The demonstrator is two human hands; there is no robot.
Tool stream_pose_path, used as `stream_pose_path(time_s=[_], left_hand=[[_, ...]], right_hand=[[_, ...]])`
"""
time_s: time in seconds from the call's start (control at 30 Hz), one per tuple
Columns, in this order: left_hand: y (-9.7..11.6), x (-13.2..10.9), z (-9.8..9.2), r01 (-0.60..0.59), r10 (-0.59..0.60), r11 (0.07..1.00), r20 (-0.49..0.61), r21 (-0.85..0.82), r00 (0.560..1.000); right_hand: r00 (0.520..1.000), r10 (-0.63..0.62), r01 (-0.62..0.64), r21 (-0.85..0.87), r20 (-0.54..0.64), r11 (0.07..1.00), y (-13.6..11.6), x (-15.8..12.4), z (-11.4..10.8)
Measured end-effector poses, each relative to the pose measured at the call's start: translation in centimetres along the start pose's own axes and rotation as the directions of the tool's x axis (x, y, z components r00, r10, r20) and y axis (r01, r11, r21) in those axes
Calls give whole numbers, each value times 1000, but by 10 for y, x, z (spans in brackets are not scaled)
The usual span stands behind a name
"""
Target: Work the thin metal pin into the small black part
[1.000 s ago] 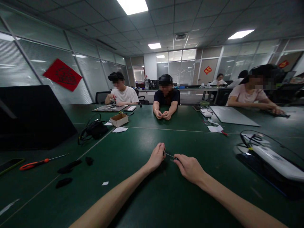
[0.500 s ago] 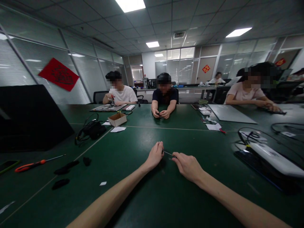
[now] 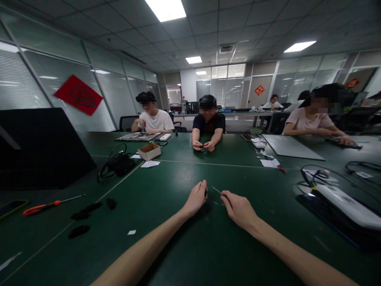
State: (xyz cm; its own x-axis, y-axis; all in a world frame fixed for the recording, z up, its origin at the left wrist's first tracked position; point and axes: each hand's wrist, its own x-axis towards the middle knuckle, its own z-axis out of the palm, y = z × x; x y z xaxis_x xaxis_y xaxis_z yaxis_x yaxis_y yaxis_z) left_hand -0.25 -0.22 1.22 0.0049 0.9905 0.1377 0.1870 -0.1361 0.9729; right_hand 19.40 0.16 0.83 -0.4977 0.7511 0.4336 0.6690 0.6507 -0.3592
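Note:
Both my hands rest on the green table (image 3: pixel 178 246), close together in the middle. My left hand (image 3: pixel 196 197) is closed in a pinch on a small dark part that I cannot make out. My right hand (image 3: pixel 239 209) is closed on a thin metal tool (image 3: pixel 216 190), perhaps a small screwdriver, whose tip points up and left toward the left hand. A small gap separates the tool tip from the left fingers.
An orange-handled screwdriver (image 3: pixel 44 205), black foam pieces (image 3: pixel 86 207) and a phone (image 3: pixel 10 207) lie at the left. A dark laptop lid (image 3: pixel 41 147) stands far left. A cardboard box (image 3: pixel 149 151), cables (image 3: pixel 116 163) and a white device (image 3: pixel 345 202) lie around. Several people sit across the table.
The thin tool has come away from my left hand; its tip now points up with a gap between them. My hands stayed nearly in place.

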Motion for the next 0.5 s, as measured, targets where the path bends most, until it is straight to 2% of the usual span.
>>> stream_pose_path(time_s=[0.13, 0.23, 0.5], left_hand=[[-2, 3, -1, 80, -79, 991, 10, -109, 997], [-5, 3, 0, 76, -74, 989, 20, -126, 997], [-11, 6, 2, 53, -43, 988, 76, -147, 996]], right_hand=[[995, -88, 87, 9, 51, 996, -6, -2, -4], [989, -129, 128, 18, 74, 992, -9, -3, -6], [988, -135, 131, 48, 77, 990, -5, -3, -4]])
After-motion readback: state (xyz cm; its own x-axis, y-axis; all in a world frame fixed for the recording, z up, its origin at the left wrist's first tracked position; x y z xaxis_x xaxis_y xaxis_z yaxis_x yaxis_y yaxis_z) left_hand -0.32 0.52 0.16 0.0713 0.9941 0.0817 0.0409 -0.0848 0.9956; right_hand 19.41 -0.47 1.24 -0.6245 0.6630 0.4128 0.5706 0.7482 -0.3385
